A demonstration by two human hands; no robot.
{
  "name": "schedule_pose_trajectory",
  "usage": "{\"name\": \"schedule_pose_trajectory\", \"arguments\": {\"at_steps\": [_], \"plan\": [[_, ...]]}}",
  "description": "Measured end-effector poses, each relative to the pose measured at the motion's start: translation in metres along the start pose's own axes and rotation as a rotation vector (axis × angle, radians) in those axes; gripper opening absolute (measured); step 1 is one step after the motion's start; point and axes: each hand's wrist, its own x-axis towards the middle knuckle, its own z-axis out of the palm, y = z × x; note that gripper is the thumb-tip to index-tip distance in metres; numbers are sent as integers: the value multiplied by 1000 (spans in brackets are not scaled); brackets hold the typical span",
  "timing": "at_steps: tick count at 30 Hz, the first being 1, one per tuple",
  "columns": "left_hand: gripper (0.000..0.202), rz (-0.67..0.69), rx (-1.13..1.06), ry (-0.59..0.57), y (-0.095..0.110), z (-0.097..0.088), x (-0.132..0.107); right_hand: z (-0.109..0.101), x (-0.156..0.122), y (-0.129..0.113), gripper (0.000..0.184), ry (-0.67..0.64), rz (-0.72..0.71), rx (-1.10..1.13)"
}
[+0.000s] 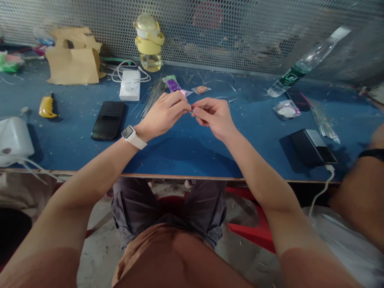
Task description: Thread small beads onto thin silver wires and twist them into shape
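Note:
My left hand (pixel 169 110), with a watch (pixel 134 137) on its wrist, is closed in a pinch above the blue table (pixel 186 156). Opposite it, my right hand (pixel 215 115) pinches too, and the fingertips of both meet. Whatever lies between them is too small to make out. Beside my left hand a bundle of thin wires (pixel 153 96) lies on the table. Just beyond the hands are a small purple packet (pixel 173 84) and a clear packet with an orange lump (pixel 201 90).
A black phone (pixel 108 120), a white charger (pixel 130 86) and a yellow cutter (pixel 47 107) lie to the left. A yellow-lidded bottle (pixel 150 44) stands behind. On the right are a tilted water bottle (pixel 303 68), a black power bank (pixel 312 147) and another person's arm (pixel 364 188).

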Motion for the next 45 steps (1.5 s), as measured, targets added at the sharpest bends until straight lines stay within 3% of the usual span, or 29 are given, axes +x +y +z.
{"name": "schedule_pose_trajectory", "arguments": {"at_steps": [6,14,19,25,30,36,41,45], "plan": [[25,81,81,42,1,4,-5,-1,0,-2,55,-142,205,233],[27,134,186,189,1,14,-7,5,0,-10,56,-116,301,428],[21,162,206,303,1,13,-6,9,0,-12,48,-94,330,473],[14,275,296,310,-6,10,-3,7,-3,-18,39,-126,418,461],[8,318,262,420,8,12,0,8,-4,-22,31,-131,465,448],[17,164,115,380,20,14,-1,17,-5,-19,32,-58,405,491],[13,285,185,400,13,15,0,16,-5,-17,30,-35,389,500],[13,285,181,318,7,12,1,12,-6,-15,36,-122,377,522]]}}
